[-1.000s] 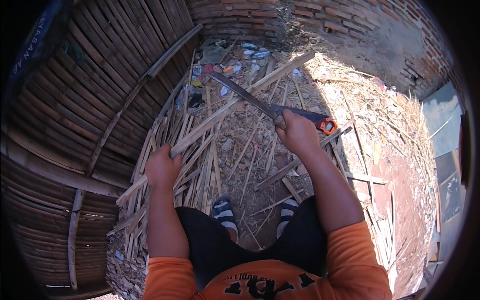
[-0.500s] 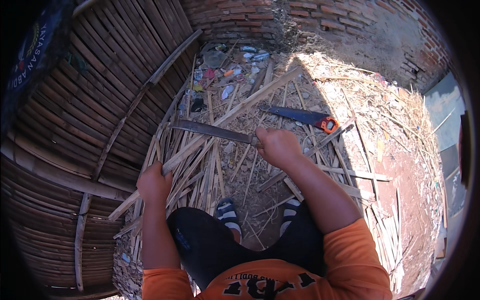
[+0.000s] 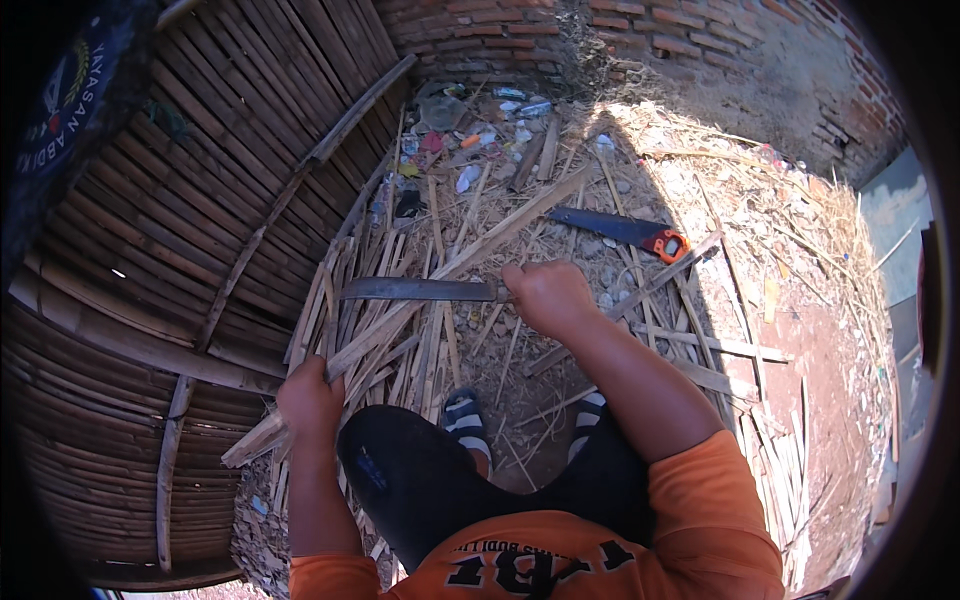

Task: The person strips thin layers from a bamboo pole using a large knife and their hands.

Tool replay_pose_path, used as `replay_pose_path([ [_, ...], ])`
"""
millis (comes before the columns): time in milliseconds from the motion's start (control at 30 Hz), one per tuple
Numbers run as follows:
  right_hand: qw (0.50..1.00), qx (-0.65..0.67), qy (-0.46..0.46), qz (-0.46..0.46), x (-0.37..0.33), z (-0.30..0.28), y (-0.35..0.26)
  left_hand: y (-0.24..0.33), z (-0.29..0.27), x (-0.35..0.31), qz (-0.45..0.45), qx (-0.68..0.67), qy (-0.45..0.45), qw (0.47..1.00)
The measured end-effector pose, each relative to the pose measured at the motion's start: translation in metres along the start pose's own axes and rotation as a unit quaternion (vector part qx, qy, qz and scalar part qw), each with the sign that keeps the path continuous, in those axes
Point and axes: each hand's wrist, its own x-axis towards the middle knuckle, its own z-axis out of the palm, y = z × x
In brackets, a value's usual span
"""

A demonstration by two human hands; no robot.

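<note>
My left hand [image 3: 310, 400] is closed round the near part of a long bamboo strip [image 3: 495, 232], which slants away to the far right. In my right hand [image 3: 549, 300] is the handle of a machete [image 3: 420, 289], whose long dark blade points left. The blade crosses over the strip between my two hands; whether its edge touches the strip I cannot tell. Beyond my right hand a handsaw [image 3: 620, 229] with an orange and black handle lies on the ground litter. The machete's handle is mostly hidden in my fist.
A slatted bamboo wall [image 3: 230, 180] rises close on my left. Loose bamboo strips [image 3: 400, 370] lie thick around my sandalled feet [image 3: 466, 425]. At the far end stands a brick wall [image 3: 690, 45] with litter [image 3: 470, 140] before it. Straw and shavings [image 3: 790, 220] cover sunlit ground at right.
The machete blade has swung nearer to me at its right end and lies more level. My left hand and the strip's near end have come slightly closer to me.
</note>
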Motion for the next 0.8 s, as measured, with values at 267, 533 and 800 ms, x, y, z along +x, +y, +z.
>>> replay_pose_path([
  [267,0.996,0.009,-0.06,0.065,-0.004,-0.005,0.012,-0.028,-0.016,-0.014,-0.011,0.044,-0.017,0.999],
  [533,0.998,0.017,-0.046,0.031,0.004,-0.013,0.01,-0.048,-0.014,-0.038,-0.027,0.029,-0.001,0.999],
  [800,0.996,0.016,-0.052,0.069,-0.006,-0.014,0.011,-0.056,-0.02,-0.05,-0.049,0.049,-0.002,0.998],
])
